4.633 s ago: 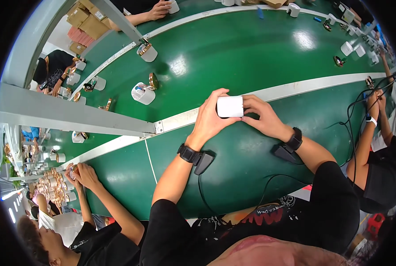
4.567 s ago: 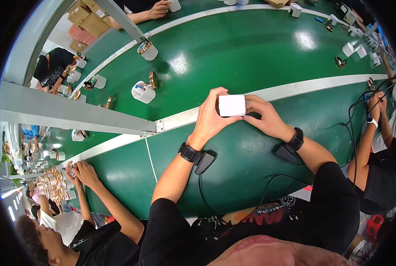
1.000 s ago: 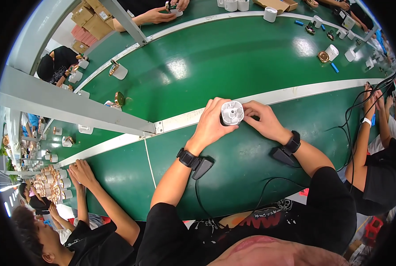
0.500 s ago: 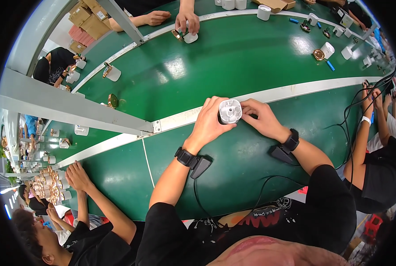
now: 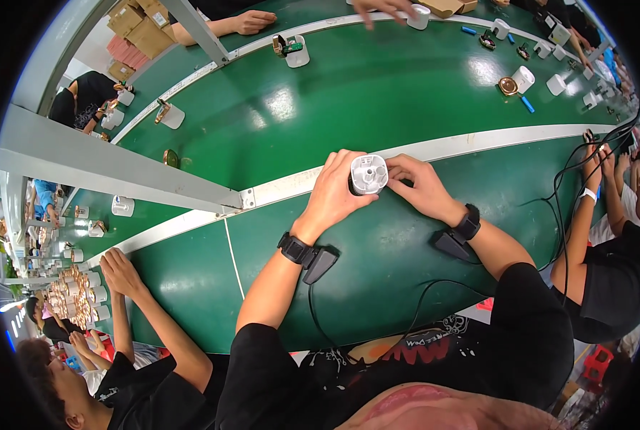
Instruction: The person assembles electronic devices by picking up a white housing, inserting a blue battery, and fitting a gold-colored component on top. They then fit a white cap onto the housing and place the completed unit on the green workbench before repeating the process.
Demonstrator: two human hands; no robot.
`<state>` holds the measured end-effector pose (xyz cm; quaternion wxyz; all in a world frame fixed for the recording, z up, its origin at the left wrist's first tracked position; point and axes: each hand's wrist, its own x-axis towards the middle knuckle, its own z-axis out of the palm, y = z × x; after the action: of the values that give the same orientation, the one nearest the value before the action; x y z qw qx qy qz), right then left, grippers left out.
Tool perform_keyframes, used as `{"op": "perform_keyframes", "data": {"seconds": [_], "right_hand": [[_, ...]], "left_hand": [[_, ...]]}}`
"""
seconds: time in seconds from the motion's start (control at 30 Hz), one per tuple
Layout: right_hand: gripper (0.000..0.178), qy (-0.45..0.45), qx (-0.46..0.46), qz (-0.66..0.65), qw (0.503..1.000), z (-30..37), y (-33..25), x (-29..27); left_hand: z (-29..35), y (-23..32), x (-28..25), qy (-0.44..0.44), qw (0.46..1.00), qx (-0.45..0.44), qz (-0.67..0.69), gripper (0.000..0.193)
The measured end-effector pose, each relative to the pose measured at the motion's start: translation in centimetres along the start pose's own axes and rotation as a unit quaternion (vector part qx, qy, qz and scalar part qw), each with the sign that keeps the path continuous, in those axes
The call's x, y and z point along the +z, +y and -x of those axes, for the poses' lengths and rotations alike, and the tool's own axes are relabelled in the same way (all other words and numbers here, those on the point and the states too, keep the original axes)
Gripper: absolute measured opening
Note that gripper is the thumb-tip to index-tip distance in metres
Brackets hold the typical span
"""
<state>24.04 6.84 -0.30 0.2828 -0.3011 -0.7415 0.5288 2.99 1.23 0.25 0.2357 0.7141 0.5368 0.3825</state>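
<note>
I see a small white round housing, its open end with moulded ribs turned up toward my camera, held between both hands just above the white strip that runs across the green desk. My left hand wraps the housing from the left, its fingers clamped around the side; my right hand meets it from the right, its fingers pinched on the rim. Each wrist carries a black band with a black box hanging off it, the left wrist box and the right wrist box both resting on the desk, with a thin black cable trailing back toward my black shirt. Nothing lies between the hands and the camera. Beyond the strip, on the farther green belt, stand several white cylindrical parts, some beside brass-coloured discs, and a blue stick. A grey metal beam crosses on my left. To my left a seated person in black rests a hand on the desk; to my right another person's forearm reaches forward among black cables. Across the belt, other people's hands work, with cardboard boxes stacked behind.
</note>
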Motion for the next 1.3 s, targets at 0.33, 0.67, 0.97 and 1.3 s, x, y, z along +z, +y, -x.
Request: {"op": "perform_keyframes", "data": {"seconds": [0.33,0.67,0.97,1.3], "right_hand": [[0.028,0.011,-0.011,-0.001,1.000,-0.08,0.17,0.11],[0.028,0.011,-0.002,-0.009,1.000,-0.05,0.21,0.00],[0.028,0.008,0.003,-0.014,1.000,-0.12,0.27,0.03],[0.029,0.002,0.000,-0.014,1.000,-0.28,0.53,0.21]], "left_hand": [[-0.05,-0.05,-0.09,-0.001,1.000,0.007,0.000,0.065],[-0.08,-0.10,0.00,-0.002,1.000,0.007,0.002,0.065],[-0.03,-0.19,-0.17,0.002,1.000,0.014,0.001,0.064],[0.03,0.02,-0.60,-0.006,1.000,0.000,0.021,0.077]]}}
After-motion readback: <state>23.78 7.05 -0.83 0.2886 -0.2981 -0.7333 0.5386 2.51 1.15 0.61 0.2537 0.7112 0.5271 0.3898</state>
